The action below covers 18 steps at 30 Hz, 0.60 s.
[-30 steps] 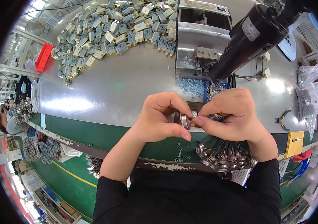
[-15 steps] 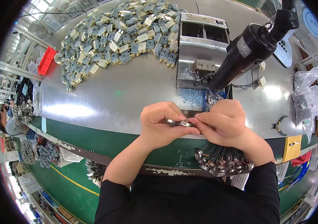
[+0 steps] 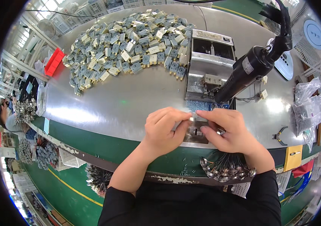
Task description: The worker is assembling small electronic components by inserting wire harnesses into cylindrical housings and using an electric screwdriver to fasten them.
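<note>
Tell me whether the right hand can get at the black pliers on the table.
Probably yes: the pliers lie in the open just right of the right hand, nothing between, though its fingers are pinching a small part.

Bags, labels and tags around the steel bench

Clear plastic bags lie heaped at the bench's right edge, crinkled and shiny, some bearing small white labels too blurred to make out. A pale rectangular label wraps the black barrel of the hanging driver. A yellow tag hangs upright on the green bench front at lower right, just below the pliers. A pale blue strip label sticks to the bench's left edge. A red bin stands beyond the far left corner.
</note>
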Motion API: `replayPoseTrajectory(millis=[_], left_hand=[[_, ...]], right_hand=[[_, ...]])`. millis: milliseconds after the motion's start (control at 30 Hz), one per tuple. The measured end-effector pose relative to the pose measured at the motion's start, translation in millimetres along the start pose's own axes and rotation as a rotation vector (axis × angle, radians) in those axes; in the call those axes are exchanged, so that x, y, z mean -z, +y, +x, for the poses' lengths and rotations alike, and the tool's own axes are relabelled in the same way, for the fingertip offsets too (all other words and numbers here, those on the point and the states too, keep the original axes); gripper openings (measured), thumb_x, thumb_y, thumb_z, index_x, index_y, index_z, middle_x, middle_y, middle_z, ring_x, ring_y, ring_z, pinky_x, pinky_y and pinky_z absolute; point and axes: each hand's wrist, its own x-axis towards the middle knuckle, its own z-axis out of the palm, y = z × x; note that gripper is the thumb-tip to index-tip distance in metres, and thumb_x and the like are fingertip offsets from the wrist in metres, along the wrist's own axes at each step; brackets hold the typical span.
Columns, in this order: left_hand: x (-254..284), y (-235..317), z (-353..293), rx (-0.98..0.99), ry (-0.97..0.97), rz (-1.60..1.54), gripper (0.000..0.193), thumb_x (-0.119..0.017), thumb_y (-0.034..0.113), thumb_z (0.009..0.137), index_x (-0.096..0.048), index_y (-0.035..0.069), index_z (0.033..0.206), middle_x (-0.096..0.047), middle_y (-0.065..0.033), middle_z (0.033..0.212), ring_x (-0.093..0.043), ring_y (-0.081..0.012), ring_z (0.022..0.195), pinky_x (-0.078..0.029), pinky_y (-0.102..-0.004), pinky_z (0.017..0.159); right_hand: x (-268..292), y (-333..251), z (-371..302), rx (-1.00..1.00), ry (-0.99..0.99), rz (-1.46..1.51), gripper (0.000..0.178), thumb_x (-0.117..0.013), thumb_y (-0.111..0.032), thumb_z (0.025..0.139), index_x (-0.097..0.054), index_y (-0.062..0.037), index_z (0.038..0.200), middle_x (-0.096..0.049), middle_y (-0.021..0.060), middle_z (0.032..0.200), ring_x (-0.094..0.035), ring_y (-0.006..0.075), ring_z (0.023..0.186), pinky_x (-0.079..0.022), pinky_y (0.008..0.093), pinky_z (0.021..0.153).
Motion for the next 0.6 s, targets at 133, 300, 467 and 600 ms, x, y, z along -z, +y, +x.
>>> replayPoseTrajectory(millis=[133, 300, 467, 600], left_hand=[[-11, -13, -3, -0.074, 0.125, 0.141, 0.025, -0.074, -0.013, 0.077, -0.07, 0.001, 0.097, -0.073, -0.0108, 0.083, -0.073, -0.0251, 0.074, -0.057, -0.0324, 0.066], [-10, -9, -4, 0.007, 0.052, 0.023, 0.02, -0.071, -0.008, 0.087, -0.067, -0.001, 0.105, -0.072, -0.0122, 0.083, -0.072, -0.0244, 0.074, -0.057, -0.0309, 0.068], [-1, -1, -11, 0.665, -0.32, -0.66, 0.019, -0.061, 0.002, 0.1, -0.063, -0.003, 0.118, -0.071, -0.0099, 0.084, -0.069, -0.0216, 0.073, -0.056, -0.0298, 0.065], [-1, -2, -16, 1.018, -0.375, -1.458, 0.024, -0.06, 0.013, 0.105, -0.06, -0.003, 0.123, -0.068, -0.0096, 0.078, -0.065, -0.0172, 0.066, -0.052, -0.0294, 0.057]], right_hand=[[-6, 9, -1, -0.018, -0.063, 0.086, 0.049, -0.068, 0.002, 0.087, -0.064, 0.0021, 0.136, -0.06, 0.0103, 0.074, -0.057, 0.0223, 0.061, -0.047, 0.0339, 0.059], [1, 12, 0, -0.055, -0.095, 0.102, 0.041, -0.062, 0.002, 0.092, -0.065, 0.0024, 0.133, -0.061, 0.0125, 0.074, -0.061, 0.0279, 0.064, -0.05, 0.0364, 0.063], [12, 6, 2, -0.174, -0.13, 0.173, 0.032, -0.063, 0.002, 0.09, -0.072, 0.0017, 0.121, -0.071, 0.0144, 0.082, -0.068, 0.0263, 0.071, -0.053, 0.0343, 0.068], [6, 13, -2, -0.08, -0.097, 0.221, 0.029, -0.066, 0.003, 0.085, -0.075, 0.0003, 0.113, -0.071, 0.0129, 0.08, -0.068, 0.0235, 0.07, -0.052, 0.0322, 0.068]])
